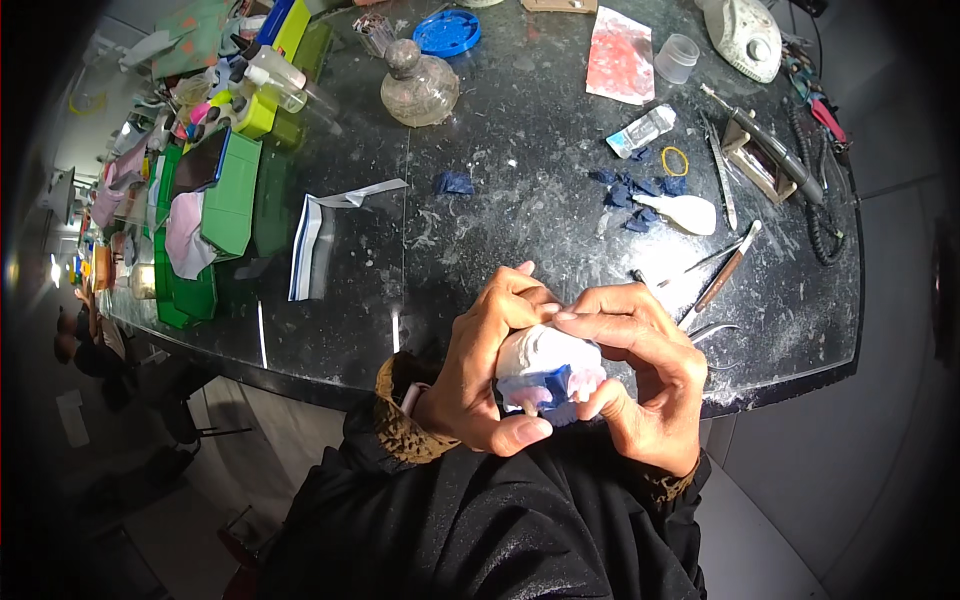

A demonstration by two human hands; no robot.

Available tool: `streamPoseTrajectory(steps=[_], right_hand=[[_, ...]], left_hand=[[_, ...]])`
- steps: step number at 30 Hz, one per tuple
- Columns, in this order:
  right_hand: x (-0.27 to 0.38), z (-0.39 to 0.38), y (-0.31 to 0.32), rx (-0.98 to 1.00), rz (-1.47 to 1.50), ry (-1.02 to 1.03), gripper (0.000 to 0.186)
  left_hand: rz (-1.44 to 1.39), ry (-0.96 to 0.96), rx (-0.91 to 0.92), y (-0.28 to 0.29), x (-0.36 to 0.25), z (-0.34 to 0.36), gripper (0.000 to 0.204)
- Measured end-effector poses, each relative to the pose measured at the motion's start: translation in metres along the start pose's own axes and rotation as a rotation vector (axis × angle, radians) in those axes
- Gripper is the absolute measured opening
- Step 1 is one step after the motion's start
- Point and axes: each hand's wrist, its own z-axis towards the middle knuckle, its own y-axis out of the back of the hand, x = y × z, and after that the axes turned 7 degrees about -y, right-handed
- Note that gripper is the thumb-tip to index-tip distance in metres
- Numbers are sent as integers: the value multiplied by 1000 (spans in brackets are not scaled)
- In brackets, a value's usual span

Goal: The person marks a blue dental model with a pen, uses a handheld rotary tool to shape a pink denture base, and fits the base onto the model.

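Observation:
Between both hands, near the table's front edge, is a white plaster dental model (548,352) with blue wax (545,382) and pink parts along its lower side. My left hand (482,355) grips it from the left, thumb beneath and fingers curled over the top. From the right, my right hand (652,375) holds the same model, its fingertips on the upper edge and its thumb by the pink part. The fingers partly cover the model's sides. A wooden-handled knife (722,280) lies on the table just beyond my right hand.
Loose blue wax pieces (618,190) lie beside a white pear-shaped object (688,213) and a yellow rubber band (675,161). A handpiece (778,150) rests on a stand at the right. Farther back stands a round glass burner (420,92). Green bins (232,190) line the left.

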Motion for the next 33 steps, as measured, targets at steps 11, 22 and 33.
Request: streamPoseTrajectory(steps=[11, 22, 33], right_hand=[[-11, 8, -4, 27, -49, 95, 47], [-22, 14, -8, 11, -38, 234, 41], [-15, 13, -24, -116, -203, 349, 39]], left_hand=[[-295, 340, -316, -6, -8, 0, 63], [-13, 219, -229, 2, -6, 2, 48], [-416, 320, -380, -1, -3, -5, 51]])
